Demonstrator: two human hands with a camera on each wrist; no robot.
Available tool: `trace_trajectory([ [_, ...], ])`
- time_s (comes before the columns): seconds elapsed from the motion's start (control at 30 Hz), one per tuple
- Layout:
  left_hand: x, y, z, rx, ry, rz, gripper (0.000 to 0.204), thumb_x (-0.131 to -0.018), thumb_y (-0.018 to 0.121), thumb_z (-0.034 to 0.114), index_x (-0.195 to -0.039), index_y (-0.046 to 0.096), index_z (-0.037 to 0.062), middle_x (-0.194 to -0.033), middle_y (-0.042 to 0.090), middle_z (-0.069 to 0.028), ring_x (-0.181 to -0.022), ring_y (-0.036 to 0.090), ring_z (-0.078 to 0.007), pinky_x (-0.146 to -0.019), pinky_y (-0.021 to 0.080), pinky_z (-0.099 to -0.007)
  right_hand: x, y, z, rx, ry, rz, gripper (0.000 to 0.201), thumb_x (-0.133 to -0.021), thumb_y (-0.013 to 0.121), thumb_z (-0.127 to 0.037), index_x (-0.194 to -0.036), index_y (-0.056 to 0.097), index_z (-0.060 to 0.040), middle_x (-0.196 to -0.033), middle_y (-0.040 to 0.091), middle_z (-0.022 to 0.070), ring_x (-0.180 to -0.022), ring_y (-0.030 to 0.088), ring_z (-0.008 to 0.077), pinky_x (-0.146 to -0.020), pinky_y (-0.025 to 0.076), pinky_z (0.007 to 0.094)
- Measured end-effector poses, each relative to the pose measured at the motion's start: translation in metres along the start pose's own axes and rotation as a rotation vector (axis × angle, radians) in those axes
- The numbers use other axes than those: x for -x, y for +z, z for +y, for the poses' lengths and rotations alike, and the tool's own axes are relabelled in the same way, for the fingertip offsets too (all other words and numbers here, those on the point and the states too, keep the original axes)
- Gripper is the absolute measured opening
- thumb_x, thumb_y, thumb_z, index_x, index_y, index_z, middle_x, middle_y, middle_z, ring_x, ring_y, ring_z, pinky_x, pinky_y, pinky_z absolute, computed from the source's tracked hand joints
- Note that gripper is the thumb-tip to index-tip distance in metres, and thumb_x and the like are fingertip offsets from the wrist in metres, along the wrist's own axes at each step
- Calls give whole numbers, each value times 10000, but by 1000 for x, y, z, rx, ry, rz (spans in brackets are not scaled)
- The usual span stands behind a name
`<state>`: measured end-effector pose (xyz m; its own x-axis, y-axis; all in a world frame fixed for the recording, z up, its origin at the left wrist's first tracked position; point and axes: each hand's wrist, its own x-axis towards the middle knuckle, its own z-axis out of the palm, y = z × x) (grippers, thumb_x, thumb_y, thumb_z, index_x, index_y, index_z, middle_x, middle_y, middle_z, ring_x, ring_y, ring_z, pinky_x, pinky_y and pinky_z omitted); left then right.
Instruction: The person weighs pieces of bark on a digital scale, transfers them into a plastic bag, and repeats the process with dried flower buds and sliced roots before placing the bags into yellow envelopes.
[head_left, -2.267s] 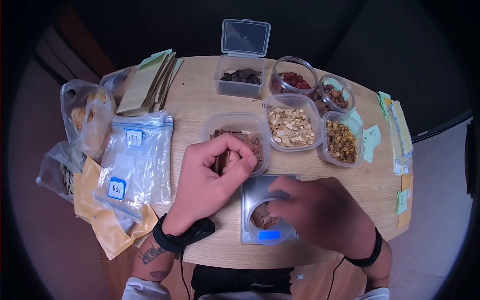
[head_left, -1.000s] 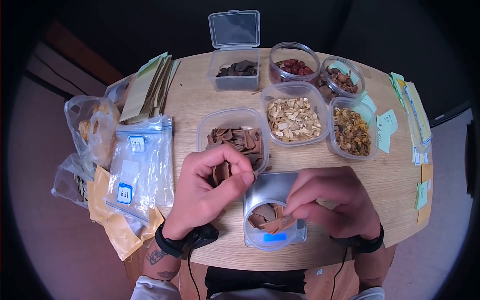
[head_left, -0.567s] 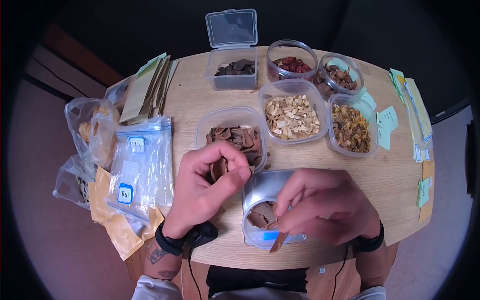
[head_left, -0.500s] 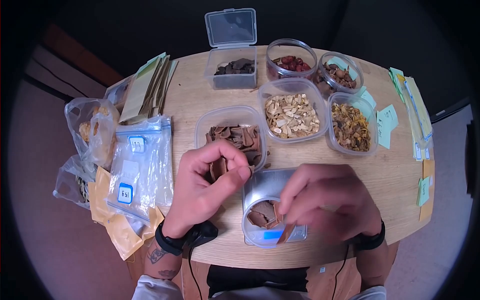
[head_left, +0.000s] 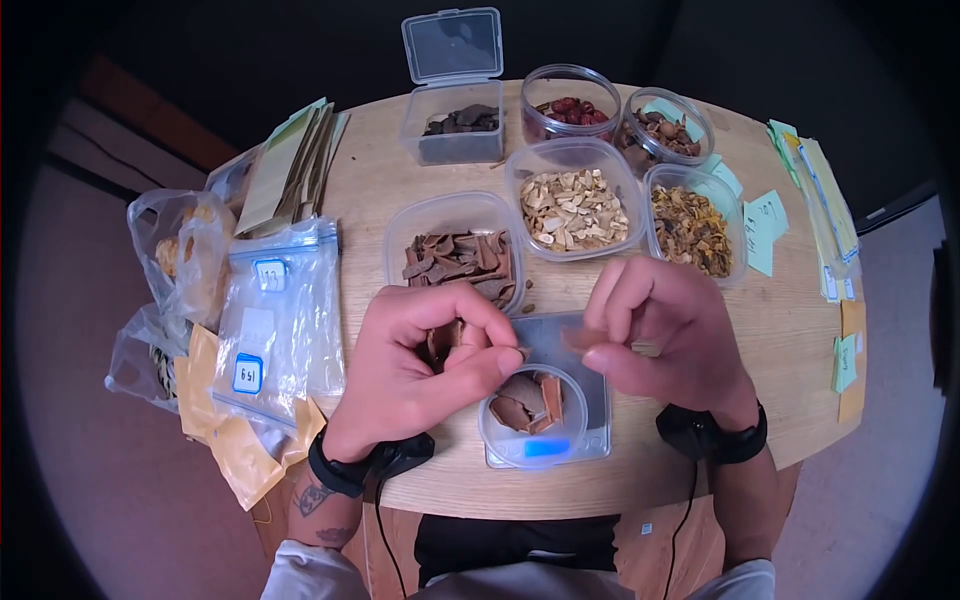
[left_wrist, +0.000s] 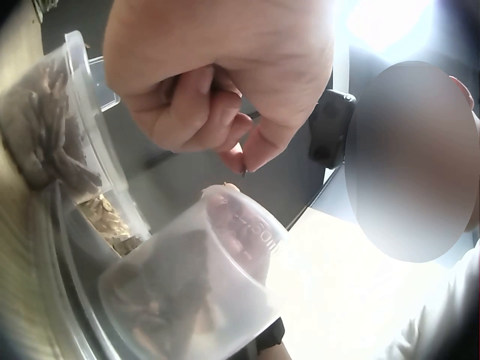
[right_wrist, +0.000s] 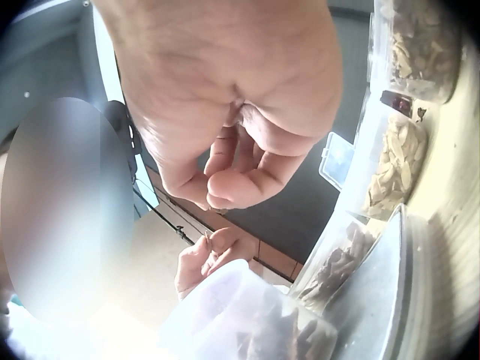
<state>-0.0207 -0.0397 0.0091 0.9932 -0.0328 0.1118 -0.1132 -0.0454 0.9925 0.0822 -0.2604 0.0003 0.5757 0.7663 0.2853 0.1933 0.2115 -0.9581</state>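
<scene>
My left hand (head_left: 425,365) curls round brown bark pieces (head_left: 441,345), a small bit pinched between thumb and forefinger, left of the round cup (head_left: 487,425). Across from it, my right hand (head_left: 670,335) pinches a thin brown piece (head_left: 580,341) above the scale (head_left: 595,400). The cup stands on the scale with several curved bark pieces (head_left: 522,398) inside; the scale's display glows blue. In the left wrist view the cup (left_wrist: 187,285) is below the left fingers. The right wrist view shows the right hand (right_wrist: 225,97) with thumb and forefinger together.
Behind the hands stand tubs of bark (head_left: 455,262), pale slices (head_left: 572,212) and yellow-brown pieces (head_left: 690,228), then a lidded box (head_left: 453,130) and two round jars. Zip bags (head_left: 280,330), envelopes and plastic bags lie left; green notes and packets lie right.
My right hand has moved from over the cup's right side up and away, holding a thin piece. A strip of bark now stands in the cup's right side. The left hand keeps its hold.
</scene>
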Motion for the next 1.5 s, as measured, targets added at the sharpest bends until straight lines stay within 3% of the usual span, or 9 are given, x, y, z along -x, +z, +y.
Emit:
trace_trajectory([
  [0.03,0,0,1,-17,5,-17,62,-814,725,-10,-836,674,15,-585,467,91,-547,376,5,-513,289,-194,0,1,-1,12,-26,11,182,-830,711,42,-840,543,-29,-789,613,0,-675,573,20,-546,445,170],
  [0.13,-1,-1,2,-65,35,-64,62,-803,733,2,-818,676,20,-557,445,86,-526,372,-1,-498,290,-200,2,7,-4,-140,157,156,166,-833,684,67,-875,548,-18,-820,583,-15,-709,568,17,-590,454,158],
  [0.43,0,-3,2,-103,96,-140,62,-800,739,30,-795,677,31,-538,437,73,-504,384,-15,-488,294,-212,0,5,-10,7,194,121,305,-897,518,75,-1185,611,31,-811,543,-34,-643,460,-5,-567,352,162],
  [0.6,1,-6,5,-94,114,-153,81,-810,741,37,-797,666,10,-559,478,66,-512,411,-17,-493,310,-209,1,6,-7,23,187,139,232,-912,525,59,-1129,603,26,-810,548,-32,-647,461,-11,-570,355,157],
  [0.8,1,-8,-3,53,346,-113,51,-796,735,23,-807,686,26,-529,449,76,-498,395,-15,-502,310,-214,1,8,-5,18,156,173,182,-927,532,39,-1098,592,21,-804,540,-32,-657,477,-7,-575,364,157],
  [1.3,6,-12,3,283,505,-173,101,-764,772,49,-792,688,0,-527,486,50,-471,425,-64,-484,326,-222,-1,8,-5,85,146,201,162,-933,543,18,-1085,601,22,-781,528,-36,-657,489,7,-589,398,163],
  [1.5,3,-8,1,25,324,-63,77,-800,765,49,-788,691,31,-567,529,48,-512,452,-27,-481,314,-216,-1,13,-10,51,174,166,170,-925,569,31,-1093,585,17,-759,554,-25,-647,514,12,-573,404,162],
])
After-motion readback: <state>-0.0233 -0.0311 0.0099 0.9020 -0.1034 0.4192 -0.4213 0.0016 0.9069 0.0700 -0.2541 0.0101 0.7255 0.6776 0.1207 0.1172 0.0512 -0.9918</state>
